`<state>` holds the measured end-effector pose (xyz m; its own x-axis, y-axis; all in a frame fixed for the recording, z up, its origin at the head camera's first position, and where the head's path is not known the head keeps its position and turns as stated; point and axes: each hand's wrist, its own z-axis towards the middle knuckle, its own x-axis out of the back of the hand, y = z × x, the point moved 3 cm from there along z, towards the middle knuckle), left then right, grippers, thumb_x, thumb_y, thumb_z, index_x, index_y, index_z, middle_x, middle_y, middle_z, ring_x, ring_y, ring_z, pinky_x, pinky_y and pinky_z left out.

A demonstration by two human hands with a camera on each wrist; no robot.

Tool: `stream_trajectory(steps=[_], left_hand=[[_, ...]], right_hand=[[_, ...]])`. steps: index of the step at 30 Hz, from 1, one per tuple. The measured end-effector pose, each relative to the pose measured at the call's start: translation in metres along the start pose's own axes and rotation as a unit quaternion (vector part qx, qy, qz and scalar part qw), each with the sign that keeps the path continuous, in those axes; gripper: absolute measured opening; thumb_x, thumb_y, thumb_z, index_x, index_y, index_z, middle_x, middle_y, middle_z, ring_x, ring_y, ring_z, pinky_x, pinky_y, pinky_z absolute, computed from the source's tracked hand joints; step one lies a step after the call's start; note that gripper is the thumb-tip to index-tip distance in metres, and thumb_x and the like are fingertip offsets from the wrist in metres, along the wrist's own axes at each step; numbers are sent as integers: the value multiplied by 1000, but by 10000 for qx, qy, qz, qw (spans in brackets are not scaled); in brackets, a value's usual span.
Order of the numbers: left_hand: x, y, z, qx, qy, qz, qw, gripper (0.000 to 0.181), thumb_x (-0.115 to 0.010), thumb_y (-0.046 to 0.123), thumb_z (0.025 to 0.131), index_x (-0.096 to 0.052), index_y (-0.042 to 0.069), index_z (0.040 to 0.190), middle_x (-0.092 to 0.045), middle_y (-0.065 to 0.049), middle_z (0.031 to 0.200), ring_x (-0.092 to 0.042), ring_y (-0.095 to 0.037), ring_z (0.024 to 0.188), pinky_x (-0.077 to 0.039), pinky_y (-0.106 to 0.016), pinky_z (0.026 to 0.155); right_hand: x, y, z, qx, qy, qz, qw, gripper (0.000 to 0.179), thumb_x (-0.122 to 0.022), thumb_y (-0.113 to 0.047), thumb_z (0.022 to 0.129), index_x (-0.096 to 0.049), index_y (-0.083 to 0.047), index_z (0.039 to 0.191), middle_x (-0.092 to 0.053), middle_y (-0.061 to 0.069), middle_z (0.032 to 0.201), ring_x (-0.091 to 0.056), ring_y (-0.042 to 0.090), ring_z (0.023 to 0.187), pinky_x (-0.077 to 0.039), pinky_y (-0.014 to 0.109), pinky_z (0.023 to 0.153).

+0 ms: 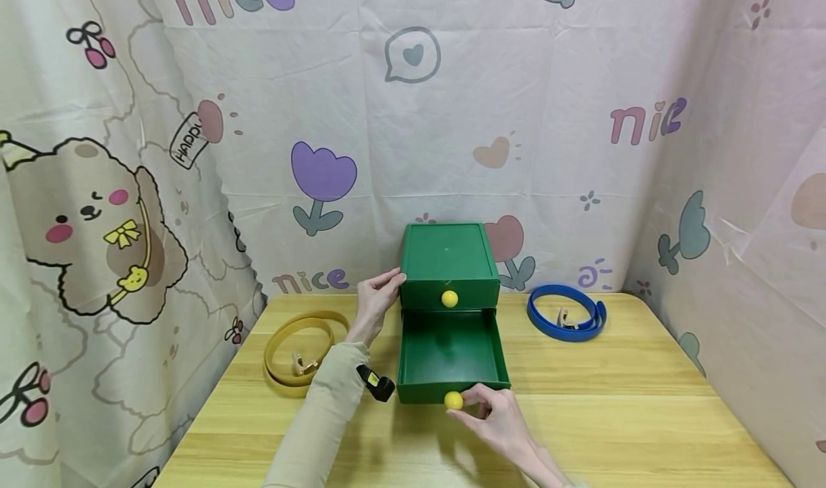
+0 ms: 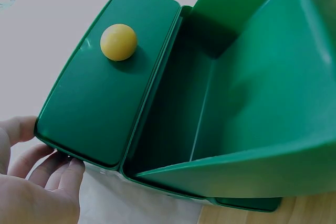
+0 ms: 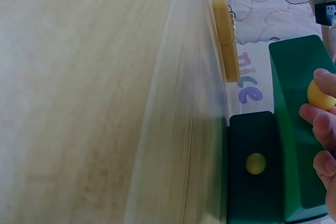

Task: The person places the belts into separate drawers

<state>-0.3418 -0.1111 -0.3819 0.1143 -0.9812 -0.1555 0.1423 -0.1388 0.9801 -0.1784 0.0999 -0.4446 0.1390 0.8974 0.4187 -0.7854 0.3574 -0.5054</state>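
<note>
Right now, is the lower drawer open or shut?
Open: the lower drawer juts out past the upper drawer, its inside showing.

i'd call this a small staged tabletop nook screened off with cloth; the room beyond is hidden from me. on the far side hangs a creased white fabric sheet (image 1: 452, 101) printed with pastel tulips (image 1: 324, 174) and hearts (image 1: 493, 152), on the left a wavy white curtain (image 1: 35, 72) with a cartoon bear (image 1: 87, 223), and on the right more pastel-printed white cloth (image 1: 761, 280). these border a pale wood-grain table (image 1: 632, 409), and a black wrist camera (image 1: 379, 385) sits by a beige sleeve (image 1: 323, 409).
</note>
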Motion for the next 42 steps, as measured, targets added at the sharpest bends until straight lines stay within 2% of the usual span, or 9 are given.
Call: stream_trajectory(steps=[3,11,18,23,27,31,36,39,42], left_hand=[[0,1,-1,-104,-2,-31,9999,37,-72,25,74,-67,8,106,-64,-11,111,-60,-10,93,-51,-32,82],[0,-1,2,288,103,-59,9995,32,-69,18,77,-67,9,107,-62,-10,115,-60,-8,93,-48,-31,86],[-1,-1,3,306,109,-49,9995,34,-70,17,76,-66,7,107,-62,-12,114,-60,-5,91,-50,-28,82],[-1,-1,3,289,107,-59,9995,33,-70,17,76,-66,7,107,-62,-12,114,-60,-6,92,-49,-30,85],[-1,-1,3,329,101,-67,9994,34,-70,17,76,-65,6,108,-62,-11,115,-59,-7,95,-47,-33,87],[-1,-1,3,337,118,-54,9993,34,-70,17,76,-66,7,108,-62,-12,114,-60,-6,92,-48,-31,86],[-2,0,3,315,104,-36,9994,34,-70,17,76,-66,7,108,-62,-12,113,-60,-3,86,-49,-29,83],[-1,0,3,320,107,-83,9994,34,-70,17,76,-66,6,108,-62,-12,114,-60,-4,90,-49,-30,85],[-1,-1,2,316,102,-108,9994,34,-70,16,76,-65,6,108,-61,-12,115,-60,-8,95,-47,-32,87]], right_hand=[[0,0,-1,-18,-13,-22,10000,21,-79,-4,61,-64,-8,75,-67,3,63,-39,-1,37,-26,1,38],[-1,1,-3,-8,-60,10,10000,21,-78,-4,62,-64,-8,76,-67,2,64,-38,-1,37,-26,1,39],[3,1,-4,254,45,140,9996,22,-77,0,61,-64,-8,76,-67,2,63,-38,-1,37,-28,1,39],[13,5,2,931,598,405,9930,22,-75,6,60,-65,-8,72,-58,-5,52,-39,-5,40,-31,1,41],[25,16,6,1547,1203,749,9777,20,-70,11,64,-65,-7,70,-53,-6,47,-41,-6,41,-31,2,41],[40,28,8,1807,1664,1021,9640,19,-63,16,68,-64,-3,67,-54,-1,46,-45,-4,41,-34,5,39],[64,57,5,1434,2282,1110,9566,21,-54,20,71,-64,3,67,-57,2,49,-46,-1,40,-33,7,36],[82,88,0,675,2690,815,9573,15,-53,18,73,-64,7,70,-58,5,51,-45,3,39,-32,9,35],[97,138,-14,-247,2814,278,9589,8,-58,7,78,-64,7,74,-61,4,57,-50,3,48,-33,12,37]])
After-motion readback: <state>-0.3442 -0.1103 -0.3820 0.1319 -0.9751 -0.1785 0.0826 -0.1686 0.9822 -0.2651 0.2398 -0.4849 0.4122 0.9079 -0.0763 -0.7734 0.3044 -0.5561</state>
